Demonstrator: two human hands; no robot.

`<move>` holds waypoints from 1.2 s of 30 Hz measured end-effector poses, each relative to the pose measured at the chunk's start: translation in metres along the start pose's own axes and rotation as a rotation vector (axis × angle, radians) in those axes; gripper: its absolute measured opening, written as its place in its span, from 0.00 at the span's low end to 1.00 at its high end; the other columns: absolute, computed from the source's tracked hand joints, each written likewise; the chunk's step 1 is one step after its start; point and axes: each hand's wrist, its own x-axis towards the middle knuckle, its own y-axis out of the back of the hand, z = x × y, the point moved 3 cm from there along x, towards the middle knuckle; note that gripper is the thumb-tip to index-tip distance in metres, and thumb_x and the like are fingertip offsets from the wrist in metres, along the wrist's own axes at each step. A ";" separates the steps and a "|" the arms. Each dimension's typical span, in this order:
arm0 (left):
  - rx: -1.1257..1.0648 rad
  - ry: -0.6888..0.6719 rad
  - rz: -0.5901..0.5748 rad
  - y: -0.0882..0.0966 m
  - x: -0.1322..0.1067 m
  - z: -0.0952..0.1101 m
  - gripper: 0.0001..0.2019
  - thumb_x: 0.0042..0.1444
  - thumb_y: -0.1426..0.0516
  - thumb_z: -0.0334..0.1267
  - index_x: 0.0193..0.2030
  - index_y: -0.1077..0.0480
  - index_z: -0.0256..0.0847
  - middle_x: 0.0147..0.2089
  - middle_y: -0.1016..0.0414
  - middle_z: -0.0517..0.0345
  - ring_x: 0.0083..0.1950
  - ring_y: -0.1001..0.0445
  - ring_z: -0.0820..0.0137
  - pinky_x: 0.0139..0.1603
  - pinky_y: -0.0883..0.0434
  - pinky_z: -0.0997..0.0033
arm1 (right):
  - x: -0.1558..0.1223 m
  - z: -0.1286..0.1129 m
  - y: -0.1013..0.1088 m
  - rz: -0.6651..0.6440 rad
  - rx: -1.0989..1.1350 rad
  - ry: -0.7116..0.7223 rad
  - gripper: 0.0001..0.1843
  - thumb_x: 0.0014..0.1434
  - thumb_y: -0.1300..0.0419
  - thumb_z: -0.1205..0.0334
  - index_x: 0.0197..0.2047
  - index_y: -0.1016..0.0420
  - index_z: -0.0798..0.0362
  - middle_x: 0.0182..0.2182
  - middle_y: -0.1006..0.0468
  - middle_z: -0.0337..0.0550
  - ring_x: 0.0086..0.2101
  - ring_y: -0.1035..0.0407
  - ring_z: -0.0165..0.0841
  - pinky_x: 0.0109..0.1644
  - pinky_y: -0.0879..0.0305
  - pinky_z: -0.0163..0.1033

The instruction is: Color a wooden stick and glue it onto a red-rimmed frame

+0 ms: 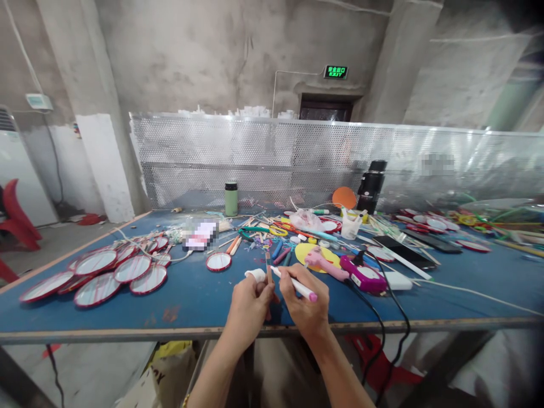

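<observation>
My left hand (249,303) is closed round a thin wooden stick (268,267) held upright over the near edge of the blue table (187,294); its forefinger wears a white wrap (256,275). My right hand (304,303) grips a white marker with a pink end (297,286), its tip touching the stick. Both hands meet just in front of me.
Several round red-rimmed discs (97,272) lie at the left, one more (218,261) in the middle. A pink glue gun (325,263), a purple device (363,277) with black cables, a green flask (231,199), scissors, sticks and a phone (402,249) crowd the far side. A perforated metal screen (297,158) stands behind.
</observation>
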 end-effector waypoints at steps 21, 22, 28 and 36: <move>0.019 -0.008 0.008 0.000 0.000 -0.004 0.13 0.59 0.44 0.48 0.29 0.32 0.42 0.18 0.33 0.65 0.17 0.33 0.73 0.21 0.39 0.76 | -0.001 0.000 -0.003 0.005 -0.017 0.002 0.11 0.66 0.45 0.68 0.32 0.25 0.52 0.24 0.25 0.38 0.23 0.31 0.28 0.30 0.33 0.33; 0.020 -0.008 0.004 0.000 0.000 -0.004 0.13 0.59 0.45 0.47 0.30 0.31 0.42 0.18 0.33 0.65 0.17 0.33 0.73 0.21 0.39 0.76 | -0.001 0.000 -0.002 0.013 -0.022 0.002 0.11 0.66 0.45 0.68 0.32 0.25 0.52 0.24 0.25 0.38 0.23 0.31 0.28 0.30 0.33 0.33; 0.034 -0.019 -0.001 0.000 0.001 -0.005 0.12 0.60 0.45 0.45 0.29 0.31 0.42 0.18 0.32 0.65 0.17 0.33 0.72 0.22 0.39 0.75 | -0.003 0.000 -0.002 0.003 -0.015 0.007 0.11 0.66 0.45 0.69 0.32 0.25 0.52 0.24 0.25 0.38 0.24 0.31 0.28 0.30 0.34 0.33; 0.021 -0.011 0.005 0.000 0.000 -0.004 0.13 0.60 0.45 0.48 0.30 0.32 0.42 0.18 0.33 0.65 0.17 0.33 0.72 0.21 0.39 0.75 | -0.001 -0.001 -0.003 -0.014 -0.002 0.031 0.10 0.65 0.44 0.70 0.33 0.25 0.53 0.24 0.25 0.37 0.24 0.30 0.28 0.31 0.34 0.32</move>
